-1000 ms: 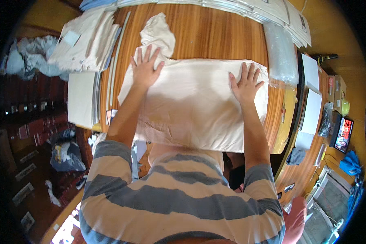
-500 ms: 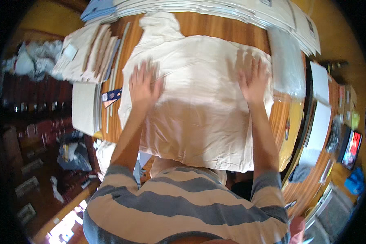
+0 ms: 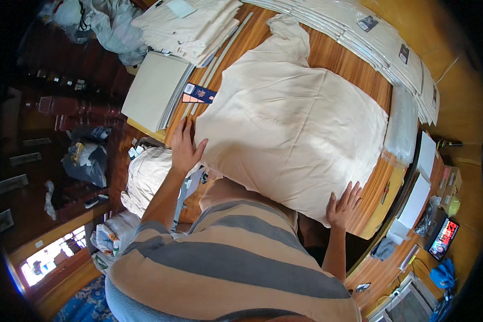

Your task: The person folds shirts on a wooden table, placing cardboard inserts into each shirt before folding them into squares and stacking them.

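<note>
A strip of bare worktop leaves passing room beyond the cream cloth, while bagged garments block the far edge, clear plastic bags the right, and stacked cream garments the upper left.

Two hands: one left hand, one right hand. One spread cream garment, one counter. Upper left: one stack of folded cream garments, one stack of pale boards. Upper right: three dark labels. Lower right: one lit screen. Bagged garments overlap uncountably.
</note>
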Demonstrator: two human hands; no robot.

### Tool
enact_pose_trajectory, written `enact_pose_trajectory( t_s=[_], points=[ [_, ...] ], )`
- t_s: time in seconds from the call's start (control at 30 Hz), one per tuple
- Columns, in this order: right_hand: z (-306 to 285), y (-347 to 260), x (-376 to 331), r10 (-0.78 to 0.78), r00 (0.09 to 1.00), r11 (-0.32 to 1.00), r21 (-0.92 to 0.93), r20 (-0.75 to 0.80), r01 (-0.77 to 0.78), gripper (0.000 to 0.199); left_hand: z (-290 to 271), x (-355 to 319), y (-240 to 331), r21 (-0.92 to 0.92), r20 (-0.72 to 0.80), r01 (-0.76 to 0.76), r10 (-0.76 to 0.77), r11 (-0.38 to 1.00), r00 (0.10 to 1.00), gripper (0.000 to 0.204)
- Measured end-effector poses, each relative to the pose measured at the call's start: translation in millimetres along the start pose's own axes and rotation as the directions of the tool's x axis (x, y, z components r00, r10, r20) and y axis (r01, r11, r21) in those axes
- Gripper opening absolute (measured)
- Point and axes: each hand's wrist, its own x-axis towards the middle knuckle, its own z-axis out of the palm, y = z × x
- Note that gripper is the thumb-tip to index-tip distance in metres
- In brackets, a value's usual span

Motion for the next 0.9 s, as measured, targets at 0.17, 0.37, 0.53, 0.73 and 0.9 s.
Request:
enact_pose_trajectory(
  t_s=[0.17, 0.37, 0.53, 0.73, 0.9],
  points=[
    [-12, -4, -4, 0.055, 0.998, 0.991, -0.125, 0.030, -0.050, 0.092, 6, -8, 5, -0.076, 0.107, 0.215, -0.206, 0.974, 0.973, 0.059],
    [-40, -282, 118, -0.399, 0.901, 0.794, 0.427, -0.173, 0.433, 0.051, -19, -20, -37, -0.076, 0.146, -0.202, 0.212, 0.976, 0.966, 0.061],
    [-31, -581, 146, -0.812, 0.522, 0.380, 0.442, -0.260, 0.812, 0.069, -19, -46, -68, -0.317, 0.124, -0.260, 0.312, 0.912, 0.942, 0.069],
    [17, -668, 143, -0.836, 0.539, 0.541, -0.014, 0.105, 0.841, 0.096, -32, -59, -55, -0.315, 0.153, -0.139, 0.194, 0.939, 0.969, 0.073],
    [-6, -672, 160, -0.816, 0.474, 0.517, 0.049, 0.331, 0.855, 0.090, -58, -58, -78, -0.633, 0.071, -0.109, 0.197, 0.767, 0.978, 0.065]
  ],
)
